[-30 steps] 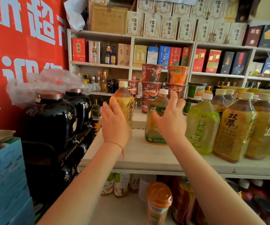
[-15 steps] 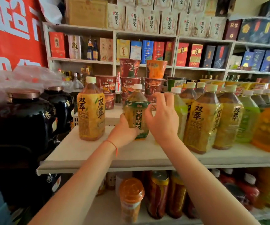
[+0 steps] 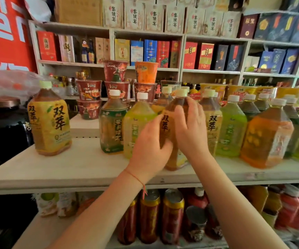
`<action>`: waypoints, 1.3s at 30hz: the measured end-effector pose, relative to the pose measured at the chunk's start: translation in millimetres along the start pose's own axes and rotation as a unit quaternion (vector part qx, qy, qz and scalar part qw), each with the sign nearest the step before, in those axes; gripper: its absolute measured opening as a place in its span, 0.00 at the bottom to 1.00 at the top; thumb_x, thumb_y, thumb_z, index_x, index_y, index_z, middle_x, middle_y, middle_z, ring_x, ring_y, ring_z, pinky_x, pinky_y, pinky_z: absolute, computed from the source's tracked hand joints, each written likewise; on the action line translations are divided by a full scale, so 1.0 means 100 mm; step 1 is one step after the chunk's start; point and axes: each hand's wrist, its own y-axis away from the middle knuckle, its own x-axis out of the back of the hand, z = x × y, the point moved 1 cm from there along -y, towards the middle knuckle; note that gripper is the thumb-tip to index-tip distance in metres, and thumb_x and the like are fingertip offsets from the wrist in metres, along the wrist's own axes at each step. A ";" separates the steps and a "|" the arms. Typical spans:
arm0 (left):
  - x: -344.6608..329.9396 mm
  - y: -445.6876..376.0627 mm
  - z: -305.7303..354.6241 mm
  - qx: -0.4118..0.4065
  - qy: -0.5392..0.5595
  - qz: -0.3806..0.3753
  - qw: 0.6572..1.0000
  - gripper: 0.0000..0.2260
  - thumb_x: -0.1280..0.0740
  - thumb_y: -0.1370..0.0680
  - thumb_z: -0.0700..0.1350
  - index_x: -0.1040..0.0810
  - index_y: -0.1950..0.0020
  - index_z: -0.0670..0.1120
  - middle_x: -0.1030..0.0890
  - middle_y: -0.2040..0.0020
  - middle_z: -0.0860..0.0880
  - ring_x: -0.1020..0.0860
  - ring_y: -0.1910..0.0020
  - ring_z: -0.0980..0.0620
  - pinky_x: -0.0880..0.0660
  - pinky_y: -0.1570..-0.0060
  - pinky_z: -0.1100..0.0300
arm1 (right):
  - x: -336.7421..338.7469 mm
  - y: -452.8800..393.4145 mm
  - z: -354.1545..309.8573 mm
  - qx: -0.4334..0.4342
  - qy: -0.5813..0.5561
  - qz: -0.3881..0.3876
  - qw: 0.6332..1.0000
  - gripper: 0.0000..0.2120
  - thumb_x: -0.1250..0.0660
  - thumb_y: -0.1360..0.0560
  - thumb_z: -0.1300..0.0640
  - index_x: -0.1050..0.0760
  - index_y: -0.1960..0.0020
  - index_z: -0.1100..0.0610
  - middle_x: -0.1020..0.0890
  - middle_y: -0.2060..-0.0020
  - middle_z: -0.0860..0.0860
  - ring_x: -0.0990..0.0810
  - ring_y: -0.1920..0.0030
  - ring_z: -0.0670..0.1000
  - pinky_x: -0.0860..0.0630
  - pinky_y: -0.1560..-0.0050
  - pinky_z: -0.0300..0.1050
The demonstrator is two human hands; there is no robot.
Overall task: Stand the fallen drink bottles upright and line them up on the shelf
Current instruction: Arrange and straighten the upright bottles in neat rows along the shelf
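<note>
Hands [image 3: 170, 139] now apparently on amber bottle [image 3: 176, 112]

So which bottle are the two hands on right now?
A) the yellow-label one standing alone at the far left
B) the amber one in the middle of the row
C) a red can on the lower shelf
B: the left hand and right hand clasp the amber bottle, standing mid-row on the shelf.
</note>
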 end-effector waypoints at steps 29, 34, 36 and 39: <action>0.72 0.02 -0.02 0.089 0.179 0.236 0.951 0.28 0.23 0.28 0.56 0.27 0.32 0.52 0.19 0.41 0.57 0.20 0.43 0.61 0.24 0.49 0.70 | -0.31 0.22 -0.66 0.029 -0.366 -0.183 0.912 0.27 0.40 0.23 0.38 0.34 0.28 0.50 0.21 0.41 0.40 0.22 0.41 0.40 0.23 0.43 0.38; 1.52 0.19 -0.67 0.120 0.116 0.268 0.949 0.23 0.22 0.30 0.57 0.28 0.40 0.64 0.20 0.47 0.67 0.21 0.47 0.68 0.23 0.48 0.68 | -1.02 0.51 -1.13 -0.009 -0.342 -0.320 0.884 0.17 0.42 0.25 0.33 0.27 0.42 0.40 0.19 0.50 0.35 0.21 0.48 0.36 0.27 0.52 0.30; 1.79 0.26 -0.96 0.137 0.110 0.267 0.947 0.25 0.22 0.31 0.56 0.27 0.37 0.60 0.20 0.47 0.66 0.21 0.47 0.68 0.25 0.50 0.72 | -1.29 0.60 -1.28 -0.018 -0.330 -0.353 0.875 0.17 0.44 0.22 0.37 0.26 0.40 0.44 0.19 0.51 0.35 0.21 0.49 0.35 0.27 0.52 0.35; 2.04 0.29 -1.31 0.160 0.112 0.252 0.948 0.23 0.23 0.32 0.58 0.27 0.41 0.63 0.19 0.47 0.63 0.20 0.47 0.66 0.25 0.50 0.71 | -1.62 0.65 -1.42 -0.021 -0.302 -0.375 0.876 0.11 0.42 0.18 0.49 0.27 0.37 0.44 0.18 0.49 0.38 0.21 0.49 0.35 0.24 0.48 0.41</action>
